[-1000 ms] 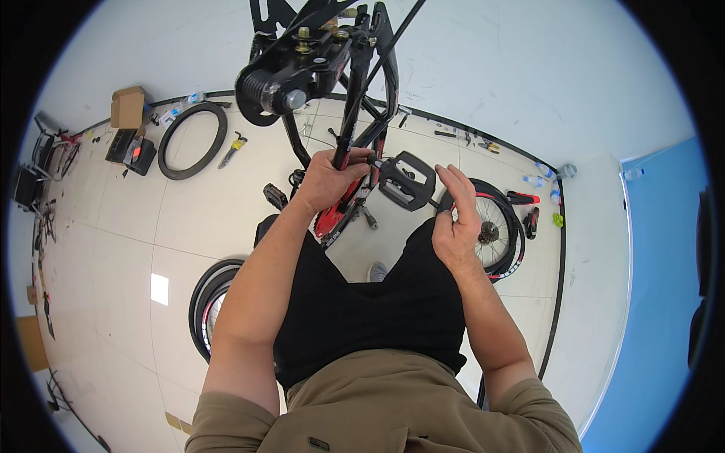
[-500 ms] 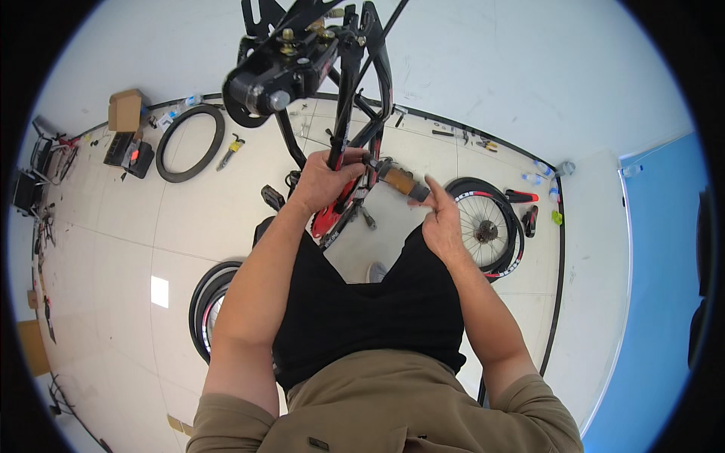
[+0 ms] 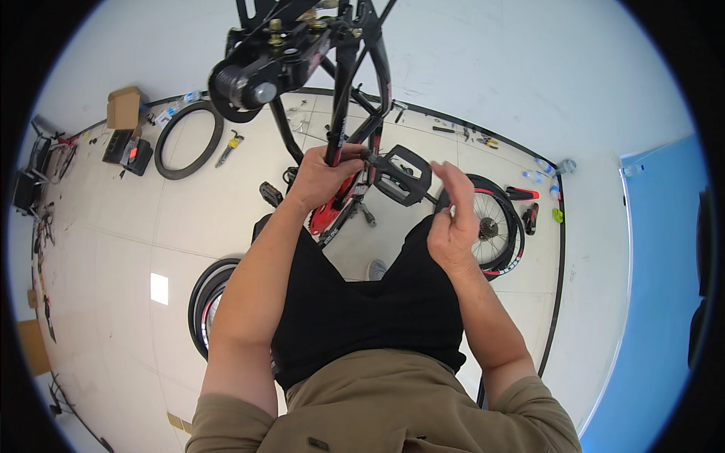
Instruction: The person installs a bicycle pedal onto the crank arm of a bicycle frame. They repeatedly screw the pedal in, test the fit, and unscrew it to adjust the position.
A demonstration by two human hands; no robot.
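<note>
Frame (image 3: 343,106) of a bicycle is showing black tubes and red parts. To its right, a spoked wheel (image 3: 489,228) is lying; well to the frame's left, a loose black tyre (image 3: 160,147) is lying. Close against the frame's tubes, the left hand (image 3: 325,177) is curling nearly closed, its thumb and fingers pinching the inner end of a black pedal. Right of the frame, the right hand (image 3: 455,219) is hanging loosely open, gripping nothing; whether its fingertips are touching the pedal is not showing clearly. The pedal (image 3: 408,181) itself is sitting just right of the frame, between both hands. A small brass-coloured bolt (image 3: 276,32) is standing at the frame's near end.
</note>
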